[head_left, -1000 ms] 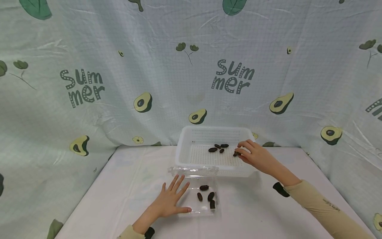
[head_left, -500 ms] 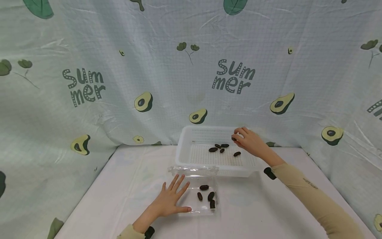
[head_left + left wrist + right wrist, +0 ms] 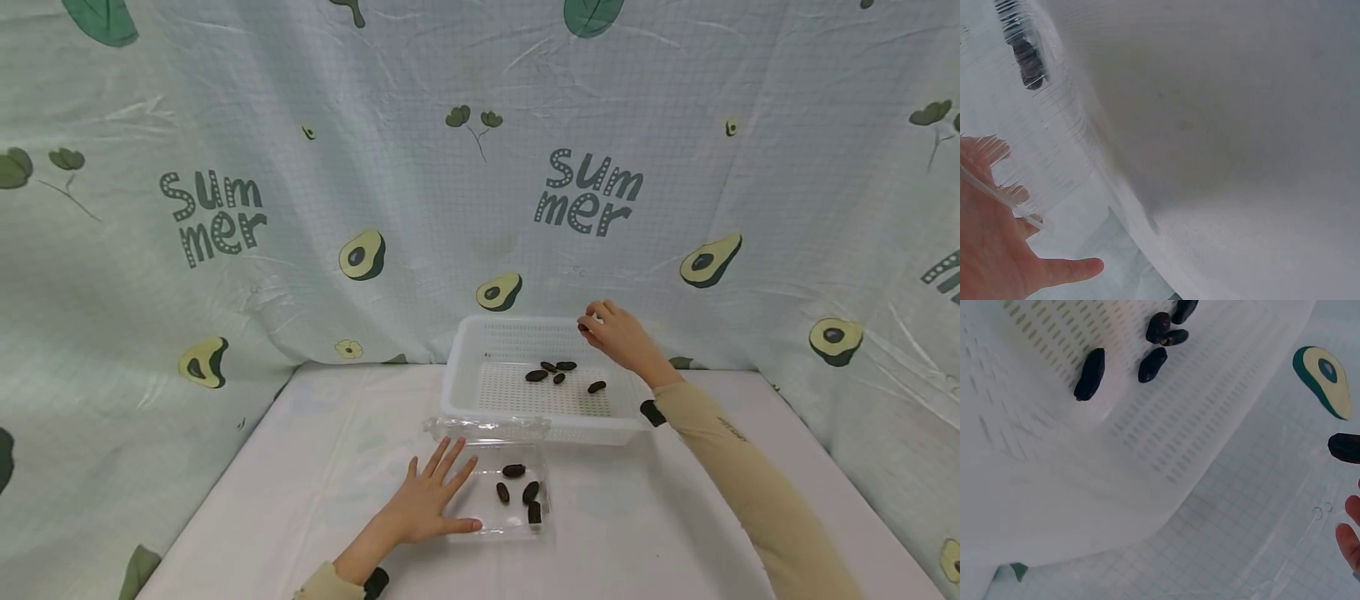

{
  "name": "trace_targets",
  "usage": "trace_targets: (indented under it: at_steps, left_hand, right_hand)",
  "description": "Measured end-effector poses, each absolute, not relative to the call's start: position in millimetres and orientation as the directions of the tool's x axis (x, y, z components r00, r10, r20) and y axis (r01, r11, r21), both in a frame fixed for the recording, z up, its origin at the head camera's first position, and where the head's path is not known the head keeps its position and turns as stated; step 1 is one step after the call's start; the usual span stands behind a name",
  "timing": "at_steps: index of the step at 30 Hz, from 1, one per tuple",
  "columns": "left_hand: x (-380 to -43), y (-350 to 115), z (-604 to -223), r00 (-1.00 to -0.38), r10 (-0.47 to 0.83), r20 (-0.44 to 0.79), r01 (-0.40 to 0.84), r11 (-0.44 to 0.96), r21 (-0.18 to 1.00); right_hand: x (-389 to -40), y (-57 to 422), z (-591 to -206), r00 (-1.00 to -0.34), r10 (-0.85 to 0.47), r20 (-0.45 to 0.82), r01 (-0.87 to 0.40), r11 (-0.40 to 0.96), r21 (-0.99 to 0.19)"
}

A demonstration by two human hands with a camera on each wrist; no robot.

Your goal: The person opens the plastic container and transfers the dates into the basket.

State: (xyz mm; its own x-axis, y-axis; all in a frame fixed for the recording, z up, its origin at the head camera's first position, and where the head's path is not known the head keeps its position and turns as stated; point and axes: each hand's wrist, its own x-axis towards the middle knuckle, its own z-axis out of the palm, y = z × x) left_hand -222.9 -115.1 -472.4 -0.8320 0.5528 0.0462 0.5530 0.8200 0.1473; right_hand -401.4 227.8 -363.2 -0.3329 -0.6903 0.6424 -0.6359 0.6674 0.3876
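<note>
My right hand [image 3: 621, 340] is raised over the back right of the white basket [image 3: 468, 392]. Thumb and fingers pinch a dark, date-like fruit [image 3: 582, 327], which also appears as a black oblong end [image 3: 1344, 448] at the right wrist view's edge. Several similar fruits lie on the basket floor, one [image 3: 596, 387] apart at the right. My left hand [image 3: 426, 508] rests with spread fingers on the left side of a clear plastic box [image 3: 487, 523]. Several dark fruits [image 3: 513, 471] lie in the box's right half. In the left wrist view, clear plastic crosses the hand [image 3: 991, 225].
The clear lid [image 3: 487, 428] stands folded back at the box's far edge, against the basket's front wall. A pale cloth covers the table [image 3: 360, 467]. Behind the basket hangs a printed curtain [image 3: 420, 183].
My right hand has lifted one dark fruit off the basket floor and moved up and back, leaving another fruit lying there. The left hand stays in place on the box.
</note>
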Motion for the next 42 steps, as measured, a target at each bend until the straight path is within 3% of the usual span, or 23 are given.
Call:
trace_targets:
  at_steps: [13, 27, 34, 42]
  left_hand:
    - [-220.8, -114.7, -469.7, -0.832, 0.553, 0.032, 0.552, 0.822, 0.143]
    - [-221.0, -114.8, -470.1, -0.834, 0.55, 0.033, 0.549, 0.825, 0.132]
    - [-221.4, -114.7, -470.0, -0.833, 0.552, 0.04, 0.552, 0.823, 0.137]
    - [-221.9, -115.1, -470.1, -0.831, 0.554, 0.04, 0.554, 0.821, 0.136]
  right_hand:
    - [-419.9, 228.4, -382.1, -0.415, -0.62, 0.666, -0.636, 0.721, 0.275]
    - [-419.8, 229.0, -380.4, -0.488, -0.614, 0.62, -0.631, 0.74, 0.235]
    - [-417.7, 227.8, -376.9, -0.483, -0.623, 0.615, -0.638, 0.732, 0.241]
    - [-392.7, 221.0, -364.1, -0.421, -0.658, 0.625, -0.697, 0.675, 0.241]
